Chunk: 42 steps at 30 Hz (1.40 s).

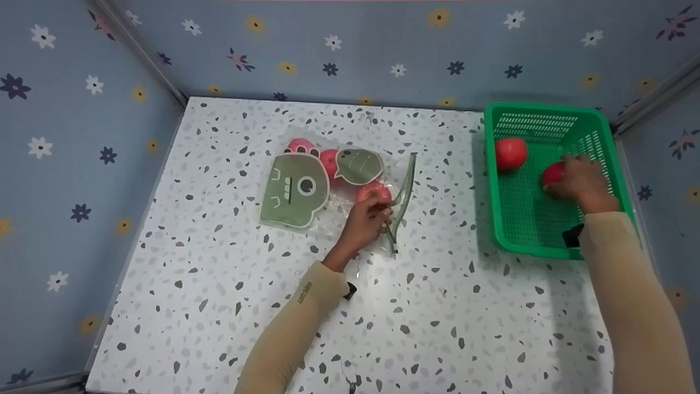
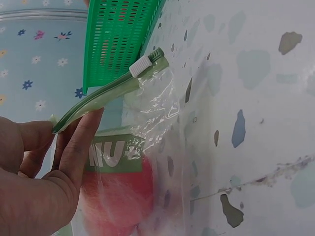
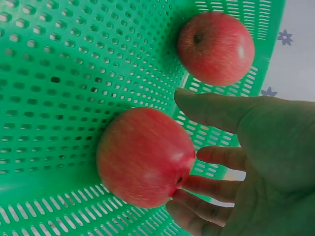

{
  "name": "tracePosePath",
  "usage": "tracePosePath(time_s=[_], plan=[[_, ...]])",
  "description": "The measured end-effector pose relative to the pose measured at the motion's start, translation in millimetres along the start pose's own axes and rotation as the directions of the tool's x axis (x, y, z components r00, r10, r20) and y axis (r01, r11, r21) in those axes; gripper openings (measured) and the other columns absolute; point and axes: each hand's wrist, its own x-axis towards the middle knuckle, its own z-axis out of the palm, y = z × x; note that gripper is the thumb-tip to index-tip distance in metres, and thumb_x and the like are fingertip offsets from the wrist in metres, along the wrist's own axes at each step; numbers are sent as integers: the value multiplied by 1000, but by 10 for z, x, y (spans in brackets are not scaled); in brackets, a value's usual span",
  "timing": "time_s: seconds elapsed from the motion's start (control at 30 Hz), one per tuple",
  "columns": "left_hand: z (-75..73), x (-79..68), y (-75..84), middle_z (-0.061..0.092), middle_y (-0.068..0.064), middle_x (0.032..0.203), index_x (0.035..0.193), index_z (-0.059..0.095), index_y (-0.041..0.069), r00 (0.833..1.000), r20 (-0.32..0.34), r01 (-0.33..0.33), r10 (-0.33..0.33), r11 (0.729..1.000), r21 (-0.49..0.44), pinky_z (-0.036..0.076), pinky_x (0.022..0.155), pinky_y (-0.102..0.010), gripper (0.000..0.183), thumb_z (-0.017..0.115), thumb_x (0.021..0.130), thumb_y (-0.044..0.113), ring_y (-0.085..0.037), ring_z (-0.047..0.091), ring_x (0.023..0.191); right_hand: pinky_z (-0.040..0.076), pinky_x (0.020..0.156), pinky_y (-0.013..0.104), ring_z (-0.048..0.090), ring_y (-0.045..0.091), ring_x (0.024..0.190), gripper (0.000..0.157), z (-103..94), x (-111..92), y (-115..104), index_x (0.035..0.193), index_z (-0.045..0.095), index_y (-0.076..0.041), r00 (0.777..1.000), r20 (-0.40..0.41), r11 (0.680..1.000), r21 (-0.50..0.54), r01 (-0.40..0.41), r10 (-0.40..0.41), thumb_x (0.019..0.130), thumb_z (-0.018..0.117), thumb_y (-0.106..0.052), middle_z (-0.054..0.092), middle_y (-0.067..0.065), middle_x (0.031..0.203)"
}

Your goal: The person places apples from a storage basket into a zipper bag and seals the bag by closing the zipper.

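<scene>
My left hand (image 1: 365,223) pinches the green zip edge of a clear plastic zip bag (image 2: 165,105) between thumb and fingers. Its white slider (image 2: 140,66) sits near one end of the zip. Several red apples (image 1: 373,192) lie inside the bag, partly behind a printed green cartoon monster (image 1: 290,191). Over on the right, my right hand (image 1: 584,180) reaches down into a green basket (image 1: 495,213). Its fingertips are right at one red apple (image 3: 145,157), with the thumb spread away from it. A second apple (image 3: 216,48) rests by the basket wall.
The white speckled tabletop (image 1: 437,323) carries both the bag and the basket. Blue flowered panels (image 1: 372,49) rise behind it and on both sides. The basket stands at the back right, close to the side panel.
</scene>
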Motion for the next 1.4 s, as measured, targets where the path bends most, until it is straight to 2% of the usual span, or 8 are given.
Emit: tracePosePath(time_s=[0.3, 0.43, 0.63, 0.87, 1.1, 1.4], plan=[[0, -3, 7, 66, -18, 108, 124, 66, -10, 1000, -1, 12, -12, 1000, -5, 60, 72, -28, 21, 58, 104, -6, -16, 66, 88, 35, 101, 83, 19, 73, 137, 88, 29, 57, 80, 157, 26, 13, 999, -2, 998, -40, -42, 42, 90, 71, -19, 23, 53, 147], [0, 0, 9, 66, -18, 109, 124, 67, -9, 1000, 3, 18, -18, 1000, -1, 61, 72, -28, 22, 58, 105, -5, -15, 65, 87, 37, 99, 83, 23, 73, 134, 90, 49, 91, 129, 158, 25, 12, 999, -13, 997, -47, -53, 53, 88, 73, -18, 25, 53, 145], [5, 5, 5, 66, -19, 110, 124, 67, -9, 1000, 4, 11, -11, 1000, 4, 59, 71, -27, 22, 58, 105, -5, -16, 66, 88, 38, 99, 81, 27, 71, 130, 87, 77, 116, 190, 152, 24, 15, 997, -8, 996, -34, -80, 80, 91, 74, -22, 30, 53, 139], [0, 6, -15, 67, -19, 111, 126, 68, -8, 1000, 13, 27, -27, 1000, 8, 58, 70, -23, 23, 58, 105, -4, -14, 66, 87, 43, 91, 77, 39, 68, 117, 83, 100, 91, 219, 143, 31, 17, 1000, -12, 999, -29, -27, 27, 89, 76, -26, 42, 50, 128], [4, 10, -20, 67, -17, 108, 125, 68, -8, 999, 9, 38, -38, 999, -1, 58, 69, -24, 23, 58, 105, -4, -15, 66, 86, 46, 87, 72, 45, 60, 109, 83, 76, 13, 203, 142, 34, 16, 1000, 27, 1000, -5, -15, 15, 90, 79, -30, 46, 45, 125], [-1, 16, -14, 67, -19, 111, 126, 68, -8, 999, 5, 35, -35, 999, 7, 59, 71, -24, 24, 59, 105, -4, -17, 67, 89, 45, 89, 74, 43, 60, 113, 83, 11, -60, 140, 144, 34, 15, 1000, 4, 1000, 18, 16, -16, 90, 80, -29, 45, 45, 129]])
